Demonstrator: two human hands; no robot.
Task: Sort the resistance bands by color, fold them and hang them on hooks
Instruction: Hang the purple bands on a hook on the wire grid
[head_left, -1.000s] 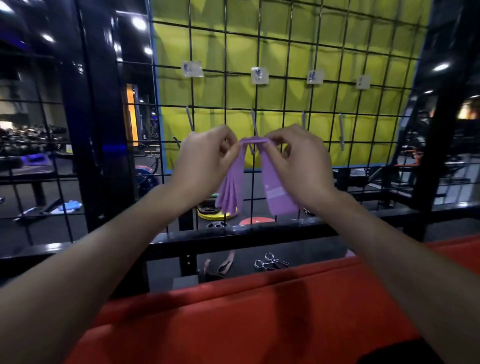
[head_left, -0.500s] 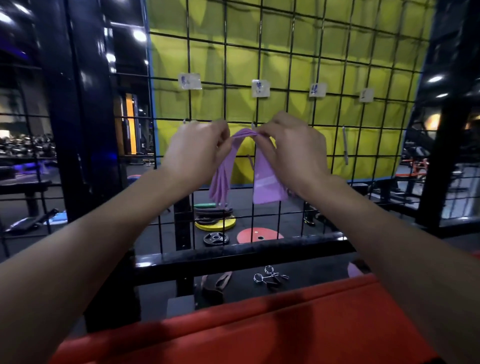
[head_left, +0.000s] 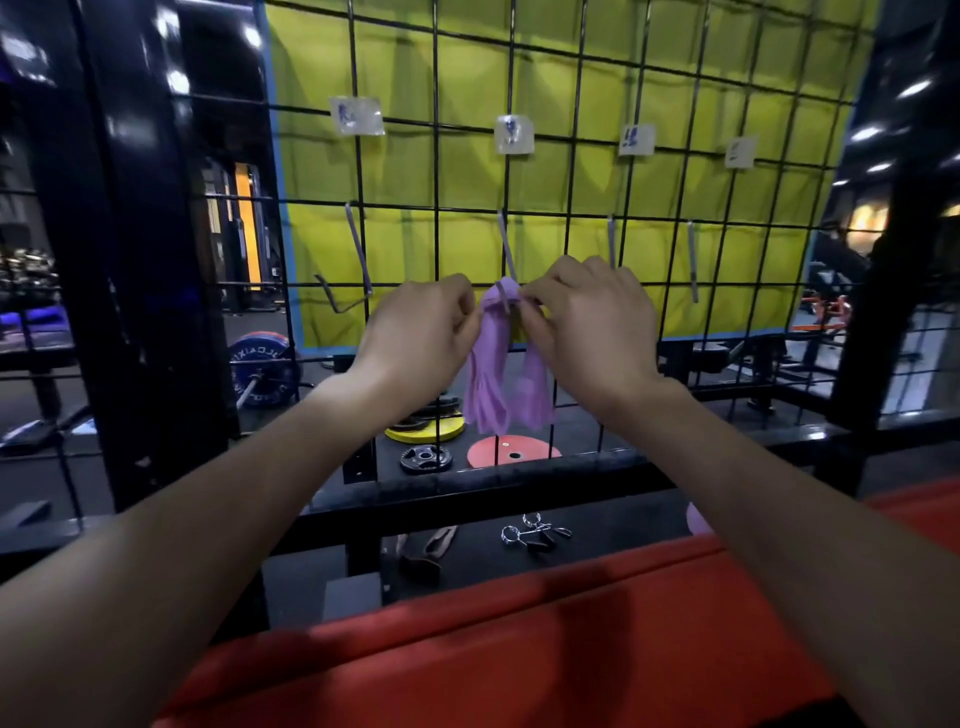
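Step in hand: hanging the folded purple bands (head_left: 506, 371) on the second hook (head_left: 505, 249) of the grid (head_left: 571, 171). Left hand (head_left: 415, 332) pinches the left side of the fold, right hand (head_left: 587, 322) pinches the right side, both grasping the bands at the top. The fold sits right at the hook tip, seemingly draped over it, with both tails hanging down in front of the grid; whether it is fully seated cannot be told.

To do it well: keep the fold spread open between both pinches, push it past the tip and down the shank, then check that all layers are caught before letting go. Releasing one side early would likely let loose layers slip off. The label (head_left: 514, 134) above presumably marks the colour; it is too blurred to read.

Versus half a second ago: the hands have moved forward to the hook, the fold now meets the tip where before it was held just short. Grips unchanged. The view has closed in on the grid.

Three other hooks empty; red pad (head_left: 519, 665) below.
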